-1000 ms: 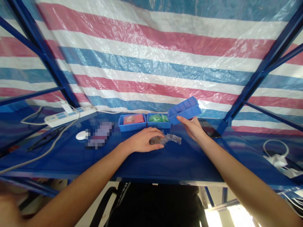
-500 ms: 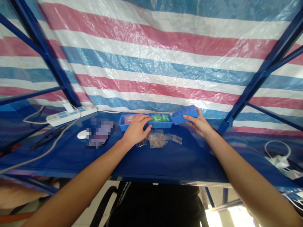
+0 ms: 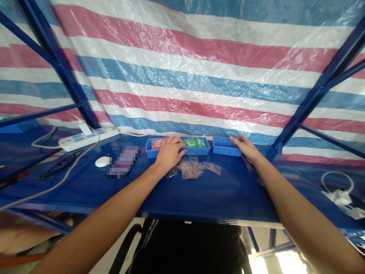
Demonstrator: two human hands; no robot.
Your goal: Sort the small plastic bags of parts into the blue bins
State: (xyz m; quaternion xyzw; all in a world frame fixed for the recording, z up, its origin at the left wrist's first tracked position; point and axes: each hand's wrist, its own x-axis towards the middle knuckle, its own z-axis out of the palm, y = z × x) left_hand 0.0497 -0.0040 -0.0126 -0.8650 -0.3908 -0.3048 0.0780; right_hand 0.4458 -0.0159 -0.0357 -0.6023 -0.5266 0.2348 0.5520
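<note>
My left hand [image 3: 170,152] lies palm down over the inner ends of two blue bins, fingers stretched out and thumb apart. Pink packets [image 3: 156,143] show in the left bin [image 3: 152,153]; green packets [image 3: 194,142] fill the middle bin [image 3: 196,151]. To the right, a third blue bin [image 3: 227,151] stands upright on the table, its visible inside bare. Around its right end my right hand [image 3: 247,148] is closed, the thumb at the rim and some fingers hidden. Small clear plastic bags [image 3: 191,169] lie in a loose pile before the bins.
On the left are a white power strip [image 3: 88,139], a grey cable [image 3: 71,167], a round white object [image 3: 102,162] and a blurred-out phone-like item [image 3: 124,161]. A white plug with a looped cable [image 3: 339,194] lies far right. Blue frame posts [image 3: 308,95] and a striped sheet stand behind.
My right hand has lowered the third bin from a tilted, raised pose to upright on the table, slightly right of the middle bin. My left hand stays over the other bins.
</note>
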